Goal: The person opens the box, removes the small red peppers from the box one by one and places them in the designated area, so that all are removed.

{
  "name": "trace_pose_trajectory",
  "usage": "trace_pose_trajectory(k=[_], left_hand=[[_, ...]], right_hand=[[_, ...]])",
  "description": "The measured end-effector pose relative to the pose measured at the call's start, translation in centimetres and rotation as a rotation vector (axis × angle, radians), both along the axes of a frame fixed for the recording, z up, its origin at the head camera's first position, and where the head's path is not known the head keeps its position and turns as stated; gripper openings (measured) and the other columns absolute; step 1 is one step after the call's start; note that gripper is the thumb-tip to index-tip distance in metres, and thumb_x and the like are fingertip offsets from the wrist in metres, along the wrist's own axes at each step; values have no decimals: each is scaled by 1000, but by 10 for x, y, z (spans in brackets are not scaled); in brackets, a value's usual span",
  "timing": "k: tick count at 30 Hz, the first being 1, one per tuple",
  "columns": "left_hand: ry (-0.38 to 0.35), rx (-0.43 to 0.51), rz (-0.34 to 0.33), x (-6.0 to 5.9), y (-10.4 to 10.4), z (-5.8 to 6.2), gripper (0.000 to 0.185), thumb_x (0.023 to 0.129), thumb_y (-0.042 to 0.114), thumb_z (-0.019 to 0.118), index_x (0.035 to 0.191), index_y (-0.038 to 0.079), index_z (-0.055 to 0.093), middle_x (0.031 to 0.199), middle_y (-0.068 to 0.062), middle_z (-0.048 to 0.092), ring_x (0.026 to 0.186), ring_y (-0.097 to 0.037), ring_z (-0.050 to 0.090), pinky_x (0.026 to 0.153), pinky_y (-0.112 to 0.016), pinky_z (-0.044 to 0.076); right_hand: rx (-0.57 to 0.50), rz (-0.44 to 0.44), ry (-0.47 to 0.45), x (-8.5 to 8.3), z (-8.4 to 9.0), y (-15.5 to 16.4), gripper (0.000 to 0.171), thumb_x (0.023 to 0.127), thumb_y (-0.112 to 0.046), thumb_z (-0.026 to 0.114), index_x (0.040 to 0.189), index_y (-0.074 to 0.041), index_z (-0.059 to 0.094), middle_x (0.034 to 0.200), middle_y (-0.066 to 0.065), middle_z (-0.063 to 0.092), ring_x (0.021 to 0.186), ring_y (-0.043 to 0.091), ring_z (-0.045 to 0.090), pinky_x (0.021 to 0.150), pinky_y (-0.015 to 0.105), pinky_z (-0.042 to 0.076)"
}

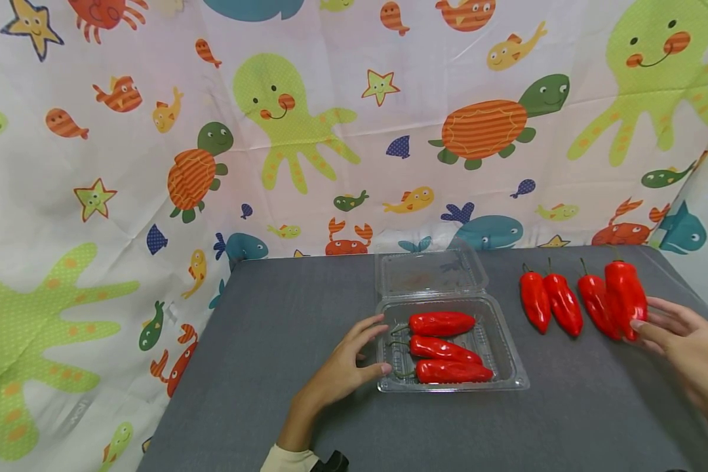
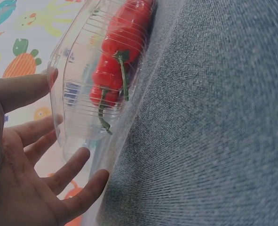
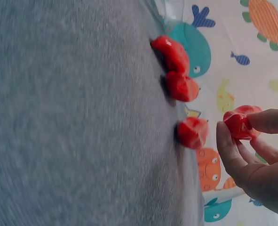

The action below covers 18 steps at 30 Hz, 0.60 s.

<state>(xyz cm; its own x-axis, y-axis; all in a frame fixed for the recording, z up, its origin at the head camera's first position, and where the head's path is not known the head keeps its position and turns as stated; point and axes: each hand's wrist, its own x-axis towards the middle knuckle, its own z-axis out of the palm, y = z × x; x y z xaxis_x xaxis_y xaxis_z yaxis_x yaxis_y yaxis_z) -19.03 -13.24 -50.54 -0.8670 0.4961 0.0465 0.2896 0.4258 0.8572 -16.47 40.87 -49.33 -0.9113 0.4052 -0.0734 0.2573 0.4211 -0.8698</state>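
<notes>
Three red peppers (image 1: 442,324) with green stems lie side by side in a clear plastic clamshell box (image 1: 510,367), whose lid (image 1: 431,272) is folded back behind it. My left hand (image 1: 345,364) touches the box's left rim with spread fingers; the left wrist view shows those fingers (image 2: 33,92) along the clear wall. At the right, my right hand (image 1: 681,337) pinches a red pepper (image 1: 625,295) between thumb and fingers. The right wrist view shows this pepper (image 3: 240,122) held up off the table. Three more peppers (image 1: 563,305) lie on the table to its left.
A grey cloth covers the table (image 1: 289,314). Behind and on both sides hangs a white curtain (image 1: 330,85) printed with sea animals. The box stands near the middle of the table, with the loose peppers to its right.
</notes>
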Motion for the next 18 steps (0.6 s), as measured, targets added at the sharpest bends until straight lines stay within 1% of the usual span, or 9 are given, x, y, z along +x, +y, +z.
trace_pose_trajectory(k=[1,3,4,8,10,11,14,17,18], left_hand=[[1,0,-1,0,0,0,72,96,39,76,159,19,49,170,14,31,147,-24,43,110,-56,49],[3,0,-1,0,0,0,71,96,38,76,159,19,49,170,14,31,144,-25,47,109,-56,49],[4,0,-2,0,0,0,71,96,38,76,159,19,49,170,14,31,142,-26,48,109,-56,50],[6,-3,-3,-1,0,0,71,96,38,76,159,19,49,170,13,31,141,-26,50,108,-55,50],[6,-7,-2,-1,0,-1,72,96,39,76,159,19,49,170,12,31,141,-26,50,108,-55,50],[5,-7,-2,-1,0,-1,72,96,39,76,159,19,49,171,12,31,141,-26,49,108,-55,50],[6,-6,-1,-1,0,-1,71,96,40,76,159,18,49,170,12,31,140,-26,49,108,-55,50],[9,-4,-2,-1,0,-1,72,96,40,76,159,18,50,170,11,32,140,-25,49,108,-56,50],[9,-4,-3,-1,0,-1,71,96,40,76,159,18,50,170,11,32,140,-25,49,108,-56,50]], right_hand=[[-11,-1,-4,0,0,2,70,109,-23,59,169,-9,25,144,32,50,76,-21,49,63,12,55],[-40,-5,-8,-1,0,6,67,109,-20,59,168,-14,29,134,19,63,74,-21,51,63,12,55],[-50,-6,-11,-2,-1,9,66,109,-19,59,168,-15,29,130,18,64,74,-20,52,62,13,56],[-69,-26,-44,-6,-4,15,66,109,-14,58,167,-12,29,131,31,60,70,-17,53,60,17,57],[-73,-33,-72,-8,-5,18,69,109,-13,57,169,-6,23,150,47,35,69,-18,50,60,17,57],[-81,-39,-84,-9,-7,19,70,109,-13,57,169,-7,22,155,48,29,69,-19,49,59,17,56],[-97,-55,-114,-12,-12,25,71,108,-12,58,169,-7,22,159,47,25,67,-19,47,59,19,57],[-97,-55,-122,-14,-17,29,71,108,-10,58,168,-5,22,156,47,28,67,-16,49,59,21,57],[-104,-57,-122,-15,-19,31,68,108,-10,58,168,-9,27,146,44,46,66,-14,51,58,22,58]])
